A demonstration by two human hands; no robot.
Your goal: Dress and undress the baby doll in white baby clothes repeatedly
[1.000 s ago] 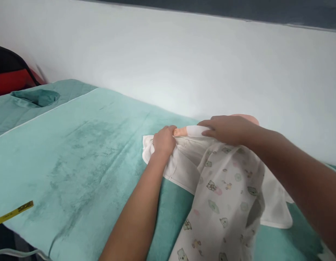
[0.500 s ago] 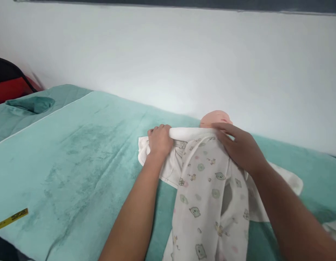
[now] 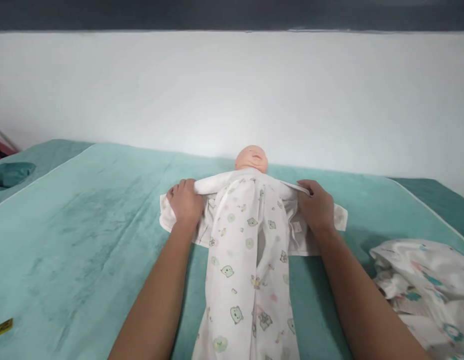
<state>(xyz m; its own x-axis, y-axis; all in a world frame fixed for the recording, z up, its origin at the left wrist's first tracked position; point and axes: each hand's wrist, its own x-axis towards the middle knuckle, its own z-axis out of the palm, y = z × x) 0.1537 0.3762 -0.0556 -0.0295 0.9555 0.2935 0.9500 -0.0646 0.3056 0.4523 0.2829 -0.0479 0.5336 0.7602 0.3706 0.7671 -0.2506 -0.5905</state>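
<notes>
A baby doll (image 3: 251, 156) lies face up near the wall, its head showing above a white printed baby garment (image 3: 250, 240). The garment covers the doll's body and runs down toward me. My left hand (image 3: 185, 202) is closed around the white upper edge of the cloth at the left shoulder. On the other side, my right hand (image 3: 315, 204) pinches the matching edge by the right shoulder. Beneath both hands, white sleeve-like cloth (image 3: 307, 245) spreads out flat to either side. The doll's arms are hidden.
A teal padded bed cover (image 3: 85, 240) lies under everything, with a face-hole (image 3: 12, 173) at the far left. Crumpled white patterned cloth (image 3: 430, 290) sits at the lower right. A yellow strip (image 3: 2, 328) is at lower left. A white wall (image 3: 232, 90) stands behind.
My right hand has moved out from near the doll's head to the right shoulder edge and closed on it. The cloth's top is now spread wide. The view has turned right.
</notes>
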